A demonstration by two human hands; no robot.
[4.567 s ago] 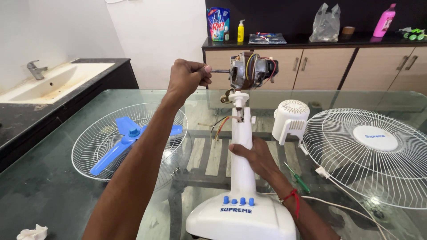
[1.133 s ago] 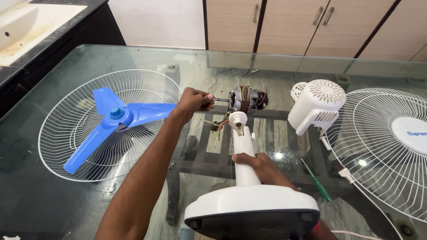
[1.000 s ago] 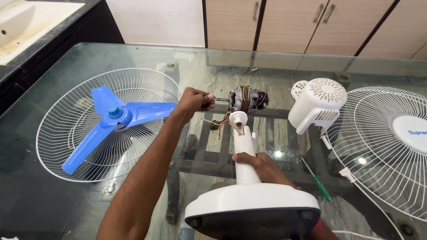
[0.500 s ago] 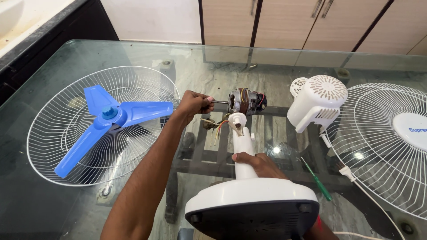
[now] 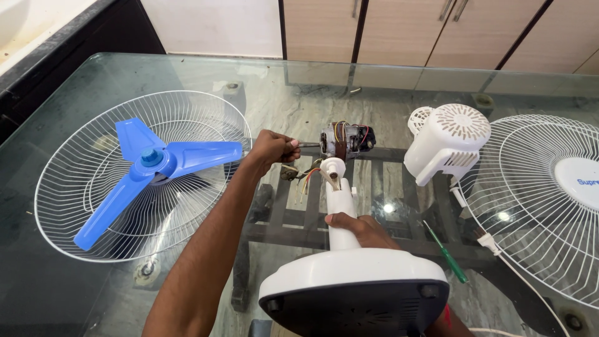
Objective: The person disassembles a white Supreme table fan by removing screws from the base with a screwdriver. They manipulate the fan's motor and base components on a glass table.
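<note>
The fan stand (image 5: 340, 212) is tipped toward the camera over the glass desk (image 5: 299, 93); its white post is gripped by the right hand (image 5: 362, 228). The left hand (image 5: 271, 148) is pinched shut on the shaft of the bare motor (image 5: 344, 138) at the top. Motor w/ exposed wires is judged top-heavy & fragile; post is stiff, prob. best hold. A blue blade (image 5: 150, 165) lies in a wire guard (image 5: 68, 162).
</note>
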